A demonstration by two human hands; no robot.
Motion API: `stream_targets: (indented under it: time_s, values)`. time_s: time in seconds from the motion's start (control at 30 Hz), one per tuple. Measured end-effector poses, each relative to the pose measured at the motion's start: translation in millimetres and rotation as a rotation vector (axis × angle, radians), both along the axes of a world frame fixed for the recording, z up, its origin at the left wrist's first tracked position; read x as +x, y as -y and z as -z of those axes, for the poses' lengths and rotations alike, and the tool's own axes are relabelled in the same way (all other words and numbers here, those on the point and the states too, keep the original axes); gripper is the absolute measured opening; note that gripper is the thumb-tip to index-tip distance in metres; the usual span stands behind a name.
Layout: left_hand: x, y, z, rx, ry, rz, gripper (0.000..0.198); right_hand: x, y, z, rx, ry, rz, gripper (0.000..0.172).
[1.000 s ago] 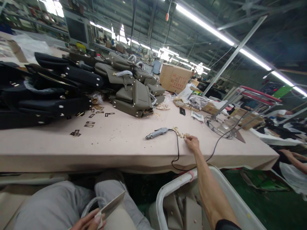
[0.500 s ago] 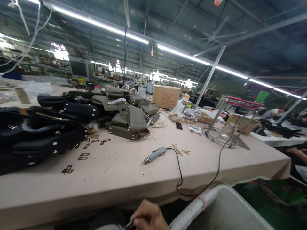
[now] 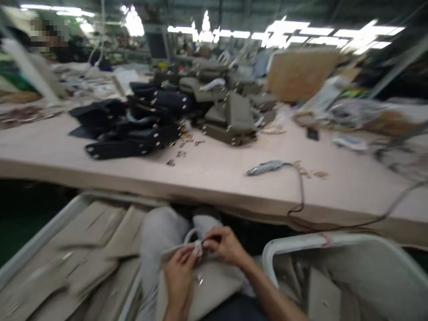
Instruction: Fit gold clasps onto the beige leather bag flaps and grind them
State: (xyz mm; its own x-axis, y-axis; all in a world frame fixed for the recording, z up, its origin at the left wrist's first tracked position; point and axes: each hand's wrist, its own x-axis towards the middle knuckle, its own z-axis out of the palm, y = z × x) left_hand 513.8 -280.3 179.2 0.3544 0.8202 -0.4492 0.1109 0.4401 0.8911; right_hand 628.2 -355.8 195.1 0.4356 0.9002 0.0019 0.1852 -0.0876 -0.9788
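A taupe handbag [image 3: 217, 285] lies across my lap, its small handle [image 3: 191, 235] standing up at the top edge. My left hand [image 3: 180, 272] is closed in a pinch on the white-wrapped base of that handle. Right beside it, my right hand [image 3: 228, 246] pinches thumb and finger together at the same spot. What sits between the right fingers is too small and blurred to make out. Below the hands a shiny metal fitting [image 3: 199, 279] shows on the bag's face.
Left of my legs a bin [image 3: 80, 203] holds several taupe bags; another bin [image 3: 277, 249] on the right has more. On the table [image 3: 217, 178] lie a corded electric screwdriver [image 3: 265, 167], small metal pieces [image 3: 181, 154], black bags [image 3: 133, 133], olive bags [image 3: 230, 118] and a carton [image 3: 301, 73].
My view has swung down and left. The handbag on my lap and both my hands are now visible; before, only one hand showed at the bottom edge, pinching something small.
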Motion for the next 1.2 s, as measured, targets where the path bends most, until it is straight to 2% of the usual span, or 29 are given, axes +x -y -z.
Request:
stream_targets:
  time_s: [0.07, 0.17, 0.37, 0.6, 0.77, 0.93, 1.1, 1.2]
  values:
    - [-35, 9, 8.2, -0.032, 0.051, -0.112, 0.039, 6, -3, 5.5, -0.023, -0.112, 0.001, 0.027]
    - [-52, 13, 17.1, -0.063, 0.177, -0.176, 0.041, 18, -8, 18.6, -0.047, -0.233, -0.026, 0.03]
    - [-44, 11, 13.7, -0.084, 0.223, -0.162, 0.038, 11, -13, 15.3, -0.094, -0.24, -0.132, 0.029]
    - [-47, 9, 9.1, -0.128, 0.241, -0.136, 0.036, -4, -24, 15.1, -0.125, -0.196, -0.144, 0.025]
    - [-47, 8, 6.1, -0.153, 0.236, -0.141, 0.034, -5, -23, 10.9, -0.119, -0.058, -0.142, 0.022]
    - [-47, 8, 4.5, -0.195, 0.243, -0.149, 0.039, -9, -21, 14.4, -0.131, 0.093, -0.095, 0.018]
    - [-46, 10, 4.3, -0.169, 0.24, -0.16, 0.042, -14, -19, 17.7, -0.211, -0.006, 0.011, 0.025]
    - [-47, 11, 5.5, -0.138, 0.224, -0.15, 0.041, -14, -19, 17.6, -0.301, -0.144, 0.013, 0.034]
